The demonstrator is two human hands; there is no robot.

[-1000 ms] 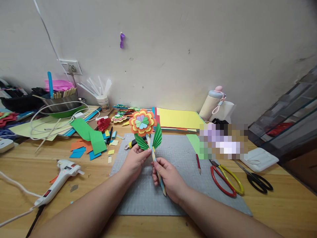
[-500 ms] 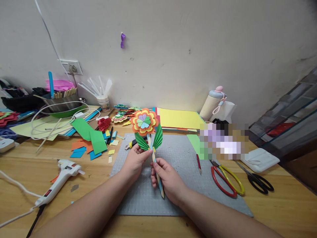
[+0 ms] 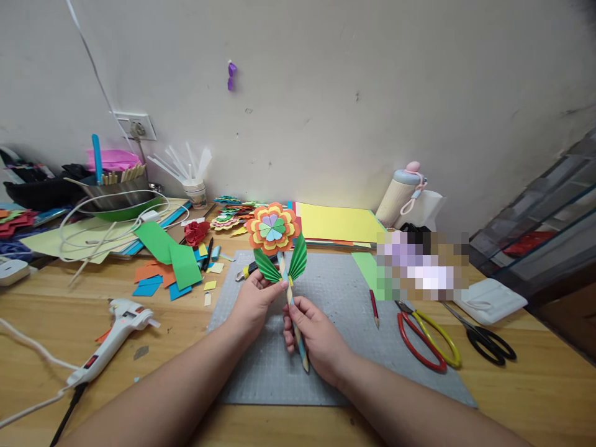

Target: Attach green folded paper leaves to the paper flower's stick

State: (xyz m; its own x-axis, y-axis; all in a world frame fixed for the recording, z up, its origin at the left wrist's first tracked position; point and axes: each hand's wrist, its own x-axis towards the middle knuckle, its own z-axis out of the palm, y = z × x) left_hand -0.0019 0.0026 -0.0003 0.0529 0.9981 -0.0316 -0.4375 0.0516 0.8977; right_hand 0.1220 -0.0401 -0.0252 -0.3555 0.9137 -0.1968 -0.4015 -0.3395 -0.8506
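A layered paper flower (image 3: 273,229) in orange, yellow, purple, green and pale blue stands up on a rolled paper stem. Two pleated green leaves (image 3: 298,261) spread from the stem just under the bloom. My left hand (image 3: 255,302) pinches the stem where the leaves join it. Lower down, my right hand (image 3: 311,330) wraps its fingers around the same stem, whose pointed end sticks out below. Both hands are over the grey cutting mat (image 3: 344,372). Behind the left leaf lies a yellow and black cutter (image 3: 246,272), partly hidden.
A white glue gun (image 3: 114,335) with its cord lies at left, near green paper pieces (image 3: 184,264). Red-and-yellow scissors (image 3: 423,338), black scissors (image 3: 488,341) and a pencil (image 3: 374,307) lie at right. Yellow sheets (image 3: 338,221) and a bottle (image 3: 398,195) stand along the wall.
Hardly anything differs. The paper flower's head has turned or shifted very slightly to the right; both hands keep the same hold on the stem.
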